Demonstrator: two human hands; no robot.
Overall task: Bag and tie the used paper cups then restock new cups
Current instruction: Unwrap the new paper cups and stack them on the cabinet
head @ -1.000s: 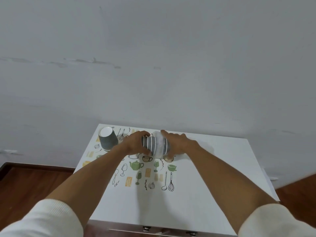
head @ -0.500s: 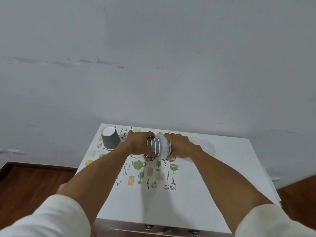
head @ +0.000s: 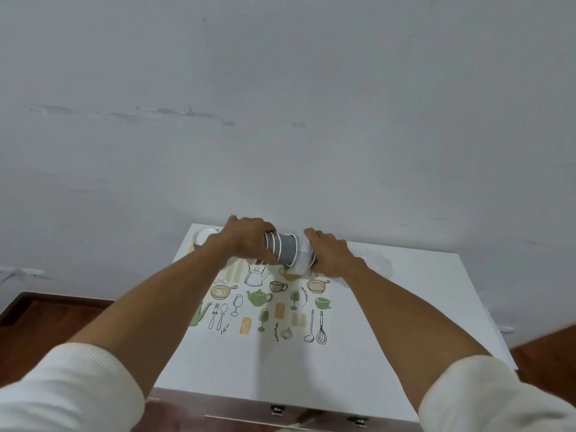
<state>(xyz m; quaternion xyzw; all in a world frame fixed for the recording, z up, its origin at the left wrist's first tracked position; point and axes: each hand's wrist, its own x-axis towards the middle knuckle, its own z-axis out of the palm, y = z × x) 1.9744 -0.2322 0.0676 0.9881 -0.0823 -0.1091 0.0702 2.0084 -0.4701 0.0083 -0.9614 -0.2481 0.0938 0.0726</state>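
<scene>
Stack of cups (head: 285, 251): grey, white-rimmed, nested; held just above the far edge of the desk (head: 405, 307), over the printed mat (head: 268, 307).
Long axis: lies sideways, left to right, roughly level; rims face left.
Plastic bag (head: 304, 255): clear film wraps the stack's right end; more film trails right along the desk, hard to make out.
Left hand (head: 249, 241): curled round the stack's left end, knuckles up.
Right hand (head: 332, 257): closed on the bagged right end, touching it.
Nearer hand: both on the stack, one per end.
Lone cup (head: 202, 236): stands at the far left corner, mostly hidden behind the left wrist.
Likely step: working the stack and the bag along that axis.
</scene>
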